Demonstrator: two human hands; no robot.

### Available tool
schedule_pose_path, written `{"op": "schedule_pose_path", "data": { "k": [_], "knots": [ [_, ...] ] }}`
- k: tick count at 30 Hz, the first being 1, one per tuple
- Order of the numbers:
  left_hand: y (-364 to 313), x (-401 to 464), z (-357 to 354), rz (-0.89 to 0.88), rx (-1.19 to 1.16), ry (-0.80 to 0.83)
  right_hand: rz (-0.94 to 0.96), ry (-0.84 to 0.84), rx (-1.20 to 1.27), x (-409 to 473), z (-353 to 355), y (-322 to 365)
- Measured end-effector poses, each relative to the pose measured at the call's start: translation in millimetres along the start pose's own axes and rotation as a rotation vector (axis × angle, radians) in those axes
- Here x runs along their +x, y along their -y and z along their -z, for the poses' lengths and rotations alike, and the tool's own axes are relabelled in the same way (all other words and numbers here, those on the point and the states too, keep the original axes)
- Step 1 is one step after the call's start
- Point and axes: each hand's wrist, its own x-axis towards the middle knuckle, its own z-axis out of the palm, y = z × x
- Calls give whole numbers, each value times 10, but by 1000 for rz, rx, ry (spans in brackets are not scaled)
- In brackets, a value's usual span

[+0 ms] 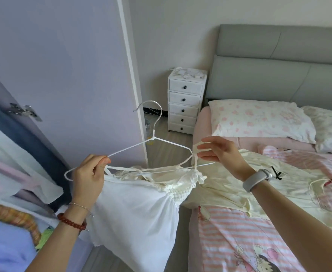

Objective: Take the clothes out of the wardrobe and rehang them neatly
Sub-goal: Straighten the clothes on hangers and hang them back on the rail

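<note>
A white wire hanger [157,143] is held in the air between the open wardrobe door and the bed, its hook pointing up. My left hand [89,174] grips the hanger's left arm together with a thin strap of a white strappy dress [139,209], which hangs below. My right hand [221,154] pinches the dress's other strap [196,154] at the hanger's right shoulder. More clothes hang or lie in the wardrobe [6,173] at the left edge.
The lilac wardrobe door [63,75] stands open at the left. A white chest of drawers [185,103] stands by the grey headboard [279,61]. The bed [230,242] at the right carries pillows, a pale yellow garment [230,185] and pink clothes [318,169].
</note>
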Motion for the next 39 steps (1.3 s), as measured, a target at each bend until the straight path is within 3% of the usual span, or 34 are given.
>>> {"op": "schedule_pose_path", "data": {
  "k": [2, 4, 6, 8, 10, 17, 26, 29, 33, 36, 39],
  "knots": [
    [45, -34, 123, 0, 10, -19, 27, 13, 61, 18, -131, 61],
    [83, -82, 246, 6, 12, -37, 111, -5, -35, 12, -327, 128],
    [152, -135, 388, 10, 24, -62, 326, -36, -414, 19, -495, 156],
    [239, -200, 582, 36, 16, -92, 548, 57, -795, -2, -660, 150],
    [350, -298, 821, 70, 33, -123, 621, 239, -888, -66, -865, 170],
    [692, -846, 1789, 265, 217, -233, 744, 417, -767, -375, -1917, 298],
    [684, -1576, 3002, 665, 371, -638, 934, 613, -656, -833, -3331, 631],
    [650, -1781, 3374, 755, 434, -765, 1101, 699, -721, -981, -3759, 774],
    [639, -1887, 3829, 963, 532, -738, 1172, 792, -647, -1142, -4381, 1062],
    [693, -1958, 4170, 1123, 469, -808, 1252, 850, -551, -1334, -4868, 1295],
    [655, -2068, 4442, 1220, 260, -918, 1294, 930, -474, -1539, -5337, 1511]
  ]
}}
